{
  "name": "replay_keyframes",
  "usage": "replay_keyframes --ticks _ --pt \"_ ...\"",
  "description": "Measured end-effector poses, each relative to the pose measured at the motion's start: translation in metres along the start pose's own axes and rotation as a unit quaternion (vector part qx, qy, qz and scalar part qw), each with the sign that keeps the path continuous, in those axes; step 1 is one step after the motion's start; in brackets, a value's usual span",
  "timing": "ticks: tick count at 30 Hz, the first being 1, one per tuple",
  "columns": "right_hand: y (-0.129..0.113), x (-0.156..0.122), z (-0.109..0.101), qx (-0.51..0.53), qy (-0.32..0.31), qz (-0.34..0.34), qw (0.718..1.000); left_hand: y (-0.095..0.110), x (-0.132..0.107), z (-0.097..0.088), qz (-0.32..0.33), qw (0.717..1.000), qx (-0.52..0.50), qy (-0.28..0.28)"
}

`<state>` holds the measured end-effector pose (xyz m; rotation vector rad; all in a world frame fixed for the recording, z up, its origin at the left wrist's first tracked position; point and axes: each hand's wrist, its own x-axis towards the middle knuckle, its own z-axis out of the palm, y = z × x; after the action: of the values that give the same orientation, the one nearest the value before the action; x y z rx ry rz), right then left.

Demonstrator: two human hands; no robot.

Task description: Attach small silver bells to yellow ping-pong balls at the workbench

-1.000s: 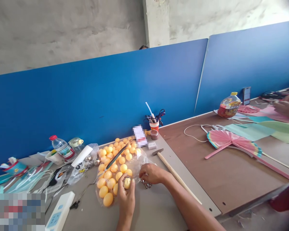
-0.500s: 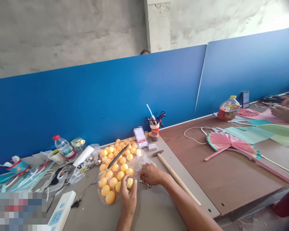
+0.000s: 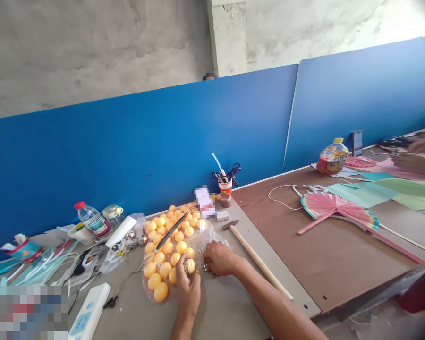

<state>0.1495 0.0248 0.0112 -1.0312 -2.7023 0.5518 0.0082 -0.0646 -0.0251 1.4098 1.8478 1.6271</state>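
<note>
Well off the bench's (image 3: 230,309) back edge, the left hand (image 3: 189,286) grasped a yellow ball (image 3: 190,266) (likely steadying it); the right hand (image 3: 218,258) touched metal beads (image 3: 209,272), grip unclear.

blue partition (image 3: 145,151): in front of grey wall (image 3: 92,52) | red-capped bottle (image 3: 95,222): left, beside clear container (image 3: 114,216) | white power strip (image 3: 89,309): lower left | pen cup (image 3: 225,187): upright near partition | pink pleated fan (image 3: 356,215): on brown tabletop (image 3: 297,259) | yellow-capped bottle (image 3: 332,158): right, near upright phone (image 3: 357,143) and pale green sheet (image 3: 412,192)
</note>
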Motion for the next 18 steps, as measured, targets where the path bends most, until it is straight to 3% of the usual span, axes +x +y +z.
replay_keyframes --ticks 5,9,13,18 --pt "-0.0023 0.0003 0.0015 0.007 0.027 0.009 1.0 -0.0005 0.0029 -0.0002 -0.026 0.999 -0.044 -0.001" --pt "-0.0037 0.0007 -0.0035 0.136 0.093 -0.004 0.986 0.0 0.004 -0.0013 -0.07 0.995 -0.075 -0.008" --pt "-0.0059 0.0013 -0.0077 0.314 0.147 0.029 0.938 -0.0022 0.0041 -0.0011 -0.093 0.987 -0.125 -0.028" --pt "-0.0084 0.0043 -0.0039 0.479 0.088 0.096 0.868 -0.0059 0.0019 0.0008 -0.048 0.992 -0.114 -0.033"
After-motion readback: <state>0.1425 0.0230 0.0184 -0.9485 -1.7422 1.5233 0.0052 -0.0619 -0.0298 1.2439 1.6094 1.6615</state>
